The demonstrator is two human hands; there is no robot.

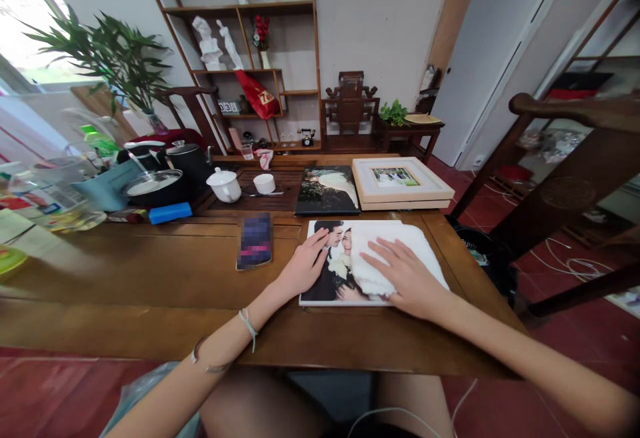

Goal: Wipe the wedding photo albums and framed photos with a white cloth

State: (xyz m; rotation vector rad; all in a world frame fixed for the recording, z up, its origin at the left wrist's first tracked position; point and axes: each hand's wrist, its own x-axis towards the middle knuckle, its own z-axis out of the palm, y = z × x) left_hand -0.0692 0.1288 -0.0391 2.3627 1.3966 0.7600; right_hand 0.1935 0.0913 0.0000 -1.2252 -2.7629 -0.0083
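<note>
A photo album [336, 285] with a couple's picture on its cover lies flat near the table's front edge. My left hand [305, 263] rests on the album's left side, fingers stretched out and holding nothing. On the right half of the cover is a fluffy white cloth [417, 245]. Spread flat on top of that cloth, my right hand [407, 275] presses it against the album with its fingers apart. The cloth hides the right part of the cover.
Behind the album lie a dark photo book [325, 191] and a boxed picture frame [403, 183]. A phone-like blurred item [255, 241] is to the left. Further left are a white lidded teapot [224, 185], a small white cup [265, 183] and a blue block [171, 213]. A wooden chair [565, 181] stands at right.
</note>
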